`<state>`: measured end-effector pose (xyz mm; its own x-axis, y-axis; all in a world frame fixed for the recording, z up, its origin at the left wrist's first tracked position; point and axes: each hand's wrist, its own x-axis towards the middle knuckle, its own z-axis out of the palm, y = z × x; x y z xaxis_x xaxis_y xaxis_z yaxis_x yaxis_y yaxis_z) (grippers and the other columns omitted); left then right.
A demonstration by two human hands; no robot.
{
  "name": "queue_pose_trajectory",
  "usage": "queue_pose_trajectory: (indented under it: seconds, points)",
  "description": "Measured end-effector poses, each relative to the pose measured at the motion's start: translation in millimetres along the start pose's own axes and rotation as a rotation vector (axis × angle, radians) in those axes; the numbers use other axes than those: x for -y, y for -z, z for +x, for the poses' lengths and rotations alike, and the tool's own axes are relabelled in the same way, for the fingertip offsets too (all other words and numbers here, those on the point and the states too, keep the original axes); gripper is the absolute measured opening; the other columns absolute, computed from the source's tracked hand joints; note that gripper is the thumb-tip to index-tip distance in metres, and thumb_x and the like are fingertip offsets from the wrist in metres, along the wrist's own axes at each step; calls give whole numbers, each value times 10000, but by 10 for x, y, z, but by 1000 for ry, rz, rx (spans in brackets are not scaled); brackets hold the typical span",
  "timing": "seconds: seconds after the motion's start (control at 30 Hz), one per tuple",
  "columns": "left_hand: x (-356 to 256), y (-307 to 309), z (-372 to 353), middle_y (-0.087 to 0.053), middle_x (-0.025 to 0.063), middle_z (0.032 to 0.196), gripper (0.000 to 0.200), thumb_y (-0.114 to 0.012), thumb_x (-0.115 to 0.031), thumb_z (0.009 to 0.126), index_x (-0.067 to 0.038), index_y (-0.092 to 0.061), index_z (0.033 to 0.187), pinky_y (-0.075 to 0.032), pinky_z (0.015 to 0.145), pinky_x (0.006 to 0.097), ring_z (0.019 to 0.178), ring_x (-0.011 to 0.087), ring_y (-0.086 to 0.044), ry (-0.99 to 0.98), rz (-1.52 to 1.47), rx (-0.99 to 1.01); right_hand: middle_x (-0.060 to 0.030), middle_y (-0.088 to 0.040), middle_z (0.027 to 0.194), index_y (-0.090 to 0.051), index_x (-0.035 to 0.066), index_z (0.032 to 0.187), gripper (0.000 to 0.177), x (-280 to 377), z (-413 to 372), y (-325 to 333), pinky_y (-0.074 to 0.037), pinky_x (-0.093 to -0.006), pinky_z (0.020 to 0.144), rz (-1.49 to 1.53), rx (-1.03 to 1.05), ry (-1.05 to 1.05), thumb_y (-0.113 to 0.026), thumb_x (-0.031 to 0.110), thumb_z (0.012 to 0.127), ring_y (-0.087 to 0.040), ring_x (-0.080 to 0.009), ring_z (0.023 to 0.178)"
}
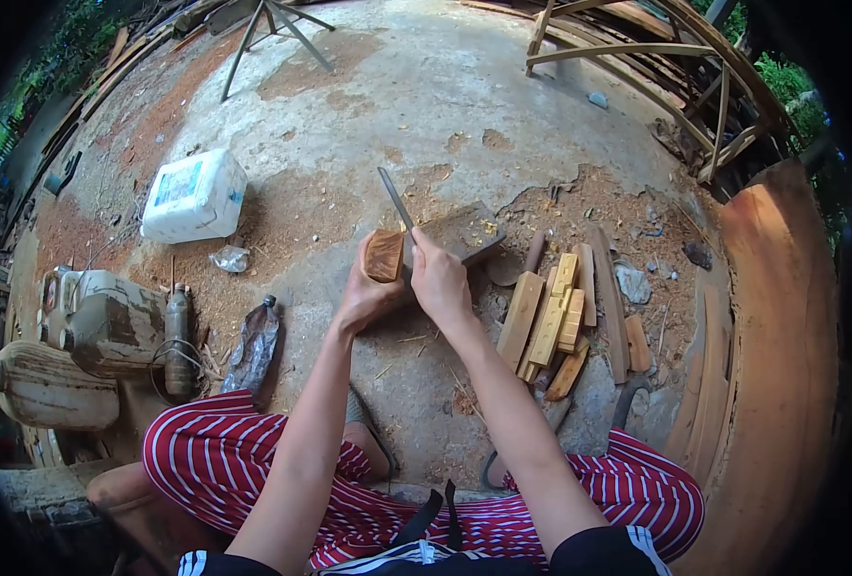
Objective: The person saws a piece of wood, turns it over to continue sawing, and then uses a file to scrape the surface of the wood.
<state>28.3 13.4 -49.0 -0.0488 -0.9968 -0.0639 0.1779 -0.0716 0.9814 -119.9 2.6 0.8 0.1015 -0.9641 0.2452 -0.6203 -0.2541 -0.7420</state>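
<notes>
My left hand [368, 294] is wrapped round a reddish-brown wooden block [384, 256], its end face turned up toward me. Just to the right, my right hand [437, 278] is closed on a narrow, flat, dark metal tool [396, 199] that points up and away to the left. The tool's lower part is hidden in the fist. Under both hands lies a dark, low support [484, 250], partly covered by them. Several cut yellow wooden pieces [552, 322] lie on the ground to the right of my right hand.
A white plastic container [195, 197] stands at the left, with a crumpled bottle [253, 348] and dirty jugs [109, 322] nearer me. Long planks [781, 384] line the right edge. A wooden frame [627, 50] stands at the back right, thin metal legs [270, 38] at the back left.
</notes>
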Motion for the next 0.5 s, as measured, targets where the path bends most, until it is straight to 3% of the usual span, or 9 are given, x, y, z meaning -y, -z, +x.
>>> queue_pose_trajectory:
  seconds: [0.03, 0.1, 0.17, 0.2, 0.3, 0.37, 0.43, 0.5]
  points:
    - [8, -4, 6, -519, 97, 1268, 898, -758, 54, 666, -76, -284, 1418, -512, 938, 342, 1144, 204, -554, -48, -20, 10, -272, -653, 864, -564, 21, 1275, 353, 106, -126, 83, -535, -490, 725, 18, -18, 41, -507, 155, 953, -656, -423, 800]
    - [25, -10, 17, -520, 98, 1268, 895, -767, 37, 684, -80, -275, 1422, -510, 940, 345, 1151, 208, -553, -45, -46, -16, -248, -658, 849, -554, 27, 1280, 354, 339, -426, 212, -556, -493, 661, -156, 199, 34, -478, 168, 964, -673, -424, 781]
    - [-5, 0, -9, -523, 102, 1266, 883, -773, 22, 699, -78, -277, 1422, -504, 943, 349, 1161, 212, -549, -13, 74, -18, -245, -655, 837, -557, 26, 1272, 352, 254, -355, 125, -555, -497, 642, -191, 185, 23, -474, 177, 966, -672, -428, 762]
    - [-50, -33, -11, -530, 94, 1266, 893, -773, 22, 694, -76, -278, 1431, -493, 953, 343, 1163, 201, -545, 17, -46, -8, -242, -652, 825, -561, 25, 1265, 349, 230, -306, 74, -554, -502, 622, -219, 169, 5, -470, 186, 968, -671, -431, 744]
    - [-47, -2, -23, -523, 56, 1225, 913, -718, 79, 680, -104, -274, 1456, -517, 858, 308, 1080, 172, -558, 20, 22, -7, -270, -661, 935, -609, 46, 1231, 331, -31, 141, -65, -528, -495, 776, -75, 129, -125, -514, 185, 947, -651, -423, 881]
    - [-14, 74, 73, -521, 43, 1235, 928, -730, 71, 676, -116, -280, 1466, -521, 833, 308, 1090, 165, -553, -76, 99, 82, -259, -672, 904, -607, 27, 1210, 322, -116, 117, -31, -523, -499, 790, -93, 113, -113, -485, 185, 958, -650, -428, 894]
    - [-5, 171, 105, -518, 47, 1241, 943, -737, 69, 668, -115, -281, 1473, -517, 856, 306, 1121, 171, -537, 12, 140, 82, -273, -664, 958, -594, 19, 1234, 340, -165, -136, -10, -517, -497, 812, 90, 73, -107, -486, 191, 961, -642, -433, 922]
    - [-190, 307, 144, -419, 98, 1367, 986, -780, 42, 638, -114, -287, 1477, -449, 1017, 335, 1229, 216, -473, 182, 184, 161, -275, -658, 989, -588, 21, 1249, 350, -245, -332, 4, -511, -496, 834, 106, 92, -147, -488, 197, 963, -635, -439, 936]
